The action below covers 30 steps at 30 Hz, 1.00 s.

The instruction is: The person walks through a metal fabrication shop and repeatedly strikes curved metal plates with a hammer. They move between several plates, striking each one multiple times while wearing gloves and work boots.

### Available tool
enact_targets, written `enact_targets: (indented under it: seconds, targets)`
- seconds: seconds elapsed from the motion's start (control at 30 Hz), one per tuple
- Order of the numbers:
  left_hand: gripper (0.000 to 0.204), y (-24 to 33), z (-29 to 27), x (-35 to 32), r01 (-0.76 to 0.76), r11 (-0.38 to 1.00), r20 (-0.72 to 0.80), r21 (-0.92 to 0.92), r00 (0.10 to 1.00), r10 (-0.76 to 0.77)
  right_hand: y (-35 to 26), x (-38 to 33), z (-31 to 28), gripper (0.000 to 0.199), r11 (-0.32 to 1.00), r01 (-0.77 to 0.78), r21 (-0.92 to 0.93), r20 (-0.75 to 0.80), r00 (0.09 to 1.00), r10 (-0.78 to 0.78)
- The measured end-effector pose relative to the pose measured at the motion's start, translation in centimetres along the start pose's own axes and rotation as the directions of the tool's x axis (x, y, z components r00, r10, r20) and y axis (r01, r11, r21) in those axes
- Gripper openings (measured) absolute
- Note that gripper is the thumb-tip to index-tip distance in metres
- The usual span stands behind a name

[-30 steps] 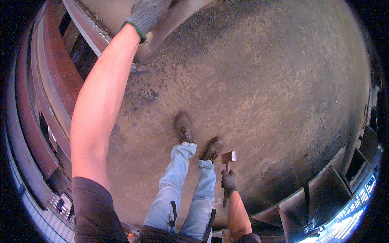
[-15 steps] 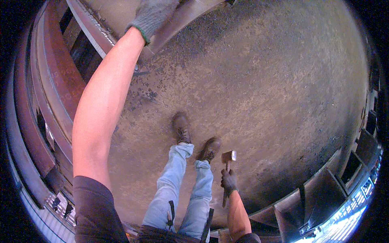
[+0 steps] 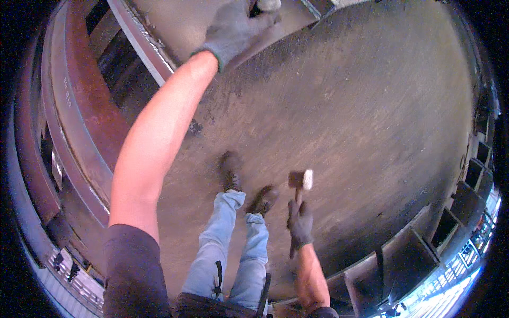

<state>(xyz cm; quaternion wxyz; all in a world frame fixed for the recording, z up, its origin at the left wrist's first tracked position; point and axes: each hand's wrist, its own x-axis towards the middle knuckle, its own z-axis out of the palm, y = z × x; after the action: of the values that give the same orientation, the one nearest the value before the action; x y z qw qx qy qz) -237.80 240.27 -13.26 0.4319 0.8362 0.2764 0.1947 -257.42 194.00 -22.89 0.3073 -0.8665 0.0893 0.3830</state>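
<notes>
Gripped in the right hand (image 3: 300,225) is a hammer (image 3: 299,180), its handle wrapped by gloved fingers. Its head is pointed away from the body, and the handle's end is left showing on the wrist side of the hand. A pale face is turned to the right, while the rest of the head is seen as dark brown. The hammer is held ahead and to the right of the boots (image 3: 231,172), with the brown floor (image 3: 371,132) seen behind it.

The left forearm (image 3: 156,132) is stretched forward, bare between a dark sleeve (image 3: 135,270) and a grey glove with a green cuff. The left hand (image 3: 236,34) is placed over a plate (image 3: 183,26) at the top; whether it is touched cannot be told. Beside the thumb, a rounded grey shape is cut by the upper edge; it cannot be made out as fingertip or separate thing, so whether anything is gripped there cannot be told.

Reddish beams (image 3: 87,90) are ranged along the left, and dark metal panels (image 3: 411,254) are stood at the lower right. Blue jeans (image 3: 212,254) are worn above the boots.
</notes>
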Motion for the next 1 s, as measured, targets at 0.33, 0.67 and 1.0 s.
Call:
enact_targets:
  seconds: [0.33, 0.67, 1.0]
  targets:
    - [0.053, -3.8, -0.3, 0.8, -0.059, 0.998, 0.079, 0.013, 0.995, 0.058, -37.7, 3.9, -10.0, 0.038, 0.351, 0.836, 0.421, -0.262, 0.482, -0.836]
    - [0.047, -2.0, -1.0, 0.5, 0.146, 0.965, -0.038, -0.218, 0.987, -0.157, -29.1, 5.1, -6.4, 0.036, 0.955, 0.294, -0.045, 0.059, 0.955, -0.291]
    - [0.044, 0.4, -10.3, -4.4, 0.345, 0.426, 0.091, -0.836, 0.854, -0.513, 9.0, -9.8, -8.7, 0.032, 0.798, -0.593, -0.106, 0.129, 0.788, 0.603]
